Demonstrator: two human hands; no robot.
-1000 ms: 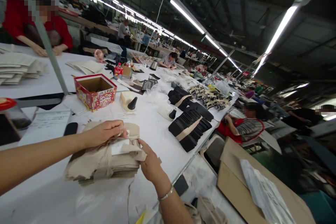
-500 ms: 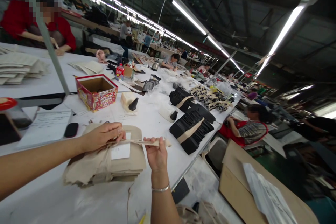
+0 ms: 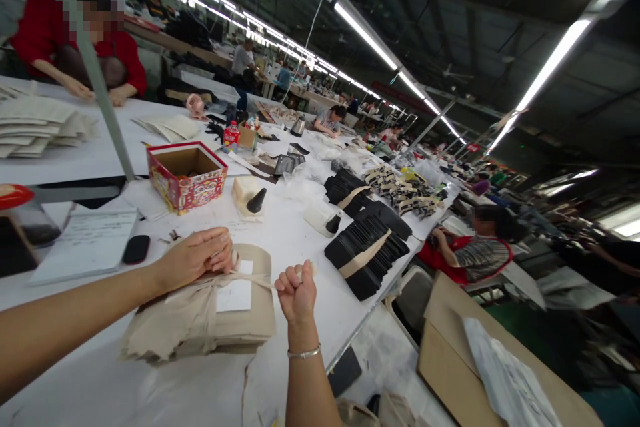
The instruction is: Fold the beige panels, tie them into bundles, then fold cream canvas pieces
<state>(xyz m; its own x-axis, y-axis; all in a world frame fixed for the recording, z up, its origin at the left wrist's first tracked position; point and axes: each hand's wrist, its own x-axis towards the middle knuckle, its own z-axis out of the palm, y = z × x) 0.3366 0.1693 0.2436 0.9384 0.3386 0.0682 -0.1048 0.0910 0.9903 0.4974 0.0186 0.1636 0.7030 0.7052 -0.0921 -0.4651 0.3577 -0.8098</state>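
A stack of beige fabric pieces (image 3: 200, 320) lies on the white table (image 3: 100, 387) in front of me, bound by a beige fabric strip (image 3: 250, 278) with a white paper label (image 3: 235, 293) under it. My left hand (image 3: 197, 257) rests on top of the stack, fingers curled and pinching the strip at the knot. My right hand (image 3: 297, 293) is a closed fist just right of the stack, gripping the strip's free end and holding it taut.
A red patterned open box (image 3: 186, 177) stands behind the stack. Bundles of black pieces (image 3: 367, 253) lie to the right. A black oval object (image 3: 135, 248) and a paper sheet (image 3: 85, 243) sit at left. Other people work around the table. A cardboard box (image 3: 480, 360) is at the lower right.
My right hand pulled the strip out to the right, then closed into a fist on its end. The strip is now taut over the stack. My left hand stayed on the knot.
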